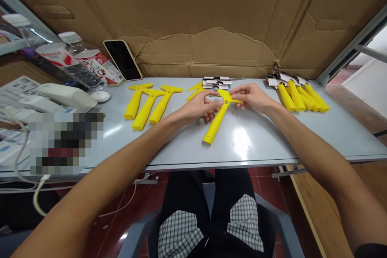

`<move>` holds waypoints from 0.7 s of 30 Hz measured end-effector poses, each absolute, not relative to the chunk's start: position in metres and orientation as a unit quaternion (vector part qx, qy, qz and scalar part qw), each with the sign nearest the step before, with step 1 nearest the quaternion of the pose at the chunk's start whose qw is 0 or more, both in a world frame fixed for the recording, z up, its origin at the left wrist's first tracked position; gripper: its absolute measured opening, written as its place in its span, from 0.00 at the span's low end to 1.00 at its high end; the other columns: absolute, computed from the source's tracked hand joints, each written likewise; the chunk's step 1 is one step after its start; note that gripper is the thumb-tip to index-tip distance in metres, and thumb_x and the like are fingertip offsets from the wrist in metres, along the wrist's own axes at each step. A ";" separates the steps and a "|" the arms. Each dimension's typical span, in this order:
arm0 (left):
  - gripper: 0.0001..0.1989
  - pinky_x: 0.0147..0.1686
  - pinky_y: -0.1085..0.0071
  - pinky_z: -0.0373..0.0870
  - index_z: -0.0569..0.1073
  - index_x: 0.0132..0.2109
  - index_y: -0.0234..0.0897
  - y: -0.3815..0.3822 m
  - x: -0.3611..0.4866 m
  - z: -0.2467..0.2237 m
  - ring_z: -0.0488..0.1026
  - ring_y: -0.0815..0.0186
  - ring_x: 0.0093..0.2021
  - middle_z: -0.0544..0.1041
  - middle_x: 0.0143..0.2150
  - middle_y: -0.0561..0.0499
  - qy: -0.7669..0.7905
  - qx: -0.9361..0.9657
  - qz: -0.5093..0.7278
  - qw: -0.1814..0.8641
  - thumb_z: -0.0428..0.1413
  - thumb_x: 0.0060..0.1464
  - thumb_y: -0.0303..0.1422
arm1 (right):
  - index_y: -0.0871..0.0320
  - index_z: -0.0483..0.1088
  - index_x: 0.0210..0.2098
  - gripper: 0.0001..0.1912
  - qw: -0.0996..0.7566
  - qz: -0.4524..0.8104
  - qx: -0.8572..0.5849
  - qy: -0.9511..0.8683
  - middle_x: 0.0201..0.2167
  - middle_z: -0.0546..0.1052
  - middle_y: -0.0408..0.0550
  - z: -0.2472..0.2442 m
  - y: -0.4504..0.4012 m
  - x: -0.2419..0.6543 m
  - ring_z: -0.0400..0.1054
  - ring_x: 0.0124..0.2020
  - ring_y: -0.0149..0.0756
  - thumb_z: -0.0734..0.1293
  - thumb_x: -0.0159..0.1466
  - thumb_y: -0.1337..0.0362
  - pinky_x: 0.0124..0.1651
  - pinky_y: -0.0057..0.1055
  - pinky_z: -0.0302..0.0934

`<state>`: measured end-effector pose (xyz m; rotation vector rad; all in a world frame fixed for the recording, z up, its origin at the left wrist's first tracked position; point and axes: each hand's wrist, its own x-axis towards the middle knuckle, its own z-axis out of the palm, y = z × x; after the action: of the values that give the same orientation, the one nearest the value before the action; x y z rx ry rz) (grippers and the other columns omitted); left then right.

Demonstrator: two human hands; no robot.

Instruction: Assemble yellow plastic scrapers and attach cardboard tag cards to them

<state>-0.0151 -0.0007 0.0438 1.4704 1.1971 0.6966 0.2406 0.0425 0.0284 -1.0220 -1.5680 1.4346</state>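
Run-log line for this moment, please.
left hand, right hand: holding yellow T-shaped plastic tool | left: three similar yellow tools | right: yellow handles with printed cards

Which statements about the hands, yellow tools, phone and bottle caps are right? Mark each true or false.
1. The left hand and the right hand are on the same yellow tool. True.
2. The phone lies face down. False: it is propped up, screen showing.
3. Three loose yellow tools lie left of the hands. True.
4. The bottle caps are red. False: they are white.
5. The yellow tools at the right have cards at their far ends. True.
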 end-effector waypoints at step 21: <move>0.08 0.26 0.69 0.68 0.88 0.49 0.35 0.026 -0.047 0.049 0.71 0.69 0.21 0.80 0.28 0.50 0.499 0.757 0.170 0.386 0.67 0.65 0.32 | 0.59 0.82 0.45 0.13 0.210 0.428 -0.432 -0.766 0.28 0.84 0.46 0.026 0.039 0.242 0.74 0.21 0.32 0.82 0.63 0.62 0.22 0.29 0.68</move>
<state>-0.0466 0.0265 0.0492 1.9280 1.2719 0.4331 0.2421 0.0394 0.0261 -1.2008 -2.1284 1.1901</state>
